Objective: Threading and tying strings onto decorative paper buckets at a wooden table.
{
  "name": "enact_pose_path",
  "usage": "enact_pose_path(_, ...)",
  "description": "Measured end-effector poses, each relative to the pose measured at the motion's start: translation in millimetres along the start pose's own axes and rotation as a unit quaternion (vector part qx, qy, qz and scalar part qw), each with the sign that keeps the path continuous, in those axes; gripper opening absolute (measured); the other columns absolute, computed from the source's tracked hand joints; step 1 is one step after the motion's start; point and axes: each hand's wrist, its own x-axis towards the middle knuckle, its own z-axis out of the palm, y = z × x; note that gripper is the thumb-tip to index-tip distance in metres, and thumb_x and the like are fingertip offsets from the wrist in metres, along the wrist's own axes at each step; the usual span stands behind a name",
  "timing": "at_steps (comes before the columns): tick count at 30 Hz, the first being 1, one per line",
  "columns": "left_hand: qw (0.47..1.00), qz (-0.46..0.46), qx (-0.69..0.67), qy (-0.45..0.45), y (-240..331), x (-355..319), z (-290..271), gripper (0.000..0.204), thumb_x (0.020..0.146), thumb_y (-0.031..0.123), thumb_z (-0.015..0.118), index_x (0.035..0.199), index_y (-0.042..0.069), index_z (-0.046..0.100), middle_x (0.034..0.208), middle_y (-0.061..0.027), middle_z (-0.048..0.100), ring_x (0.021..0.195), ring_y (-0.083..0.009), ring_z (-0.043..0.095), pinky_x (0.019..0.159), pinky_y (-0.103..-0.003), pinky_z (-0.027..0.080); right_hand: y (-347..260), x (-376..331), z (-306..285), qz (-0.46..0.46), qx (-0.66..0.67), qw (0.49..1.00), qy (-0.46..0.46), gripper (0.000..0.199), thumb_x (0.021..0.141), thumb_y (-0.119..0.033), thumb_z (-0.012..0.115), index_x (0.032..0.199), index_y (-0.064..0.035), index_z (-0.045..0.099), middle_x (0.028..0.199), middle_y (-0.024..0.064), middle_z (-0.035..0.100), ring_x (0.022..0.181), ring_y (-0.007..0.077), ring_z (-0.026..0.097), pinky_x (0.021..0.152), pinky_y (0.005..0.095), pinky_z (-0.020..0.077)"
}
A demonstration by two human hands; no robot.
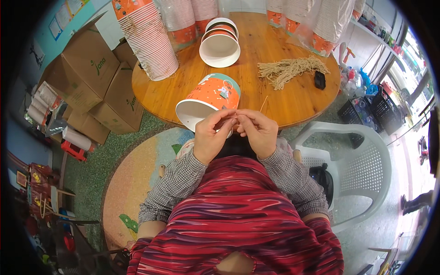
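The round wooden surface (288, 106) is the largest thing here, with cardboard boxes (85, 68) on the floor to its left and a pale plastic chair (384, 151) on its right. At its far left leans a tall stack of paper tubs (153, 50); tan cord shows along its side, so some of those tubs seem to be already corded. Plastic-wrapped stacks (326, 25) stand at the far right, and I judge these as work left to do.

Nearer lies an orange-and-green tub (211, 95) on its side, its open mouth toward the person and its rim just by the left hand; it appears to be the one in hand, unfinished. Beyond it, a few nested tubs (220, 49) also lie on their side, perhaps waiting. A loose bundle of tan cord (289, 71) rests at the right, so plenty of cord remains.

The left hand (211, 135) and right hand (260, 133) meet in front of the tub, the fingers of both drawn narrow, apparently pinching a thin strand (265, 101) whose end pokes up behind the right hand. Whether it is knotted is too small to tell.
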Motion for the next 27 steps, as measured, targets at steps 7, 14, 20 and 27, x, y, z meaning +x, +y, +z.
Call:
enact_pose_path(7, 0.998, -0.026, -0.057, 0.01, -1, -2, 3, 0.015, 0.085, 0.0, 0.062, 0.1, -0.002, 0.065, 0.089, -0.0086, 0.067, 0.081, -0.0134, 0.065, 0.07, -0.024, 0.051, 0, 1, -4, 0.025, -0.024, 0.999, 0.001, 0.01, 0.089, -0.007, 0.062, 0.096, 0.0001, 0.064, 0.069, 0.0001, 0.063, 0.059, 0.0027, 0.056, 0.051, 0.0173, 0.0456)
enact_pose_path(14, 0.986, 0.097, 0.131, 0.018, 7, 1, -2, 0.013, 0.085, -0.003, 0.063, 0.097, -0.003, 0.065, 0.092, -0.0063, 0.065, 0.08, -0.0096, 0.062, 0.07, -0.021, 0.049, 2, 3, -5, -0.009, -0.014, 1.0, 0.008, 0.009, 0.088, -0.008, 0.064, 0.086, 0.0002, 0.059, 0.065, 0.0, 0.062, 0.056, 0.002, 0.055, 0.048, 0.0175, 0.0419)
enact_pose_path(20, 0.999, 0.029, 0.018, 0.03, -3, 5, 4, 0.011, 0.083, -0.002, 0.062, 0.094, -0.002, 0.064, 0.085, -0.0081, 0.064, 0.071, -0.0114, 0.062, 0.061, -0.023, 0.049, -2, 7, -6, 0.005, -0.05, 0.998, -0.023, 0.012, 0.088, -0.01, 0.064, 0.09, -0.0015, 0.057, 0.064, 0.0019, 0.062, 0.055, 0.0022, 0.054, 0.047, 0.0193, 0.0411)
enact_pose_path(27, 0.978, 0.178, 0.106, -0.002, -8, 13, 12, 0.016, 0.08, -0.005, 0.063, 0.096, -0.002, 0.064, 0.087, -0.0129, 0.063, 0.077, -0.0226, 0.065, 0.065, -0.029, 0.052, -27, 6, -10, -0.061, -0.232, 0.967, -0.085, 0.023, 0.087, -0.006, 0.057, 0.107, -0.0051, 0.047, 0.068, 0.0083, 0.06, 0.057, 0.0143, 0.06, 0.052, 0.0286, 0.0458)
